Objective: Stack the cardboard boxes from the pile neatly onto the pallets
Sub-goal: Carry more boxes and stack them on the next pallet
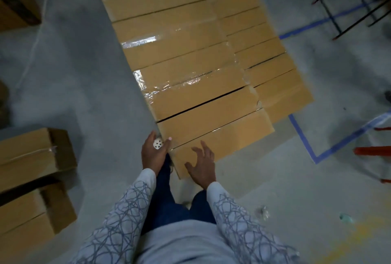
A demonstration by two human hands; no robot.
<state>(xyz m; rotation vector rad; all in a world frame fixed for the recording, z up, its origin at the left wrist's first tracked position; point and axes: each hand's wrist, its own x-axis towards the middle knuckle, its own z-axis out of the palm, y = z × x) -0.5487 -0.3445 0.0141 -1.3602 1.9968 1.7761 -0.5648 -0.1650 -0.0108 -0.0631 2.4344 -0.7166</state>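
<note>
Placement step. Nearest box (232, 136) sits at the near end of the stacked row (179, 56). Left hand (153, 153) fingers curl at its left corner, grip unclear. Right hand (203, 166) hovers over its top, fingers splayed, empty. Likely next: nudge it flush, then fetch from the pile (31, 158) to its left.

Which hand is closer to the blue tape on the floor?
Right. The right hand is over the nearest box, left of the blue tape; the left hand lies farther left.

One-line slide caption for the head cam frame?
Right hand spread over the nearest box in the taped stack, left hand gripping a small white spotted object at its corner.
</note>
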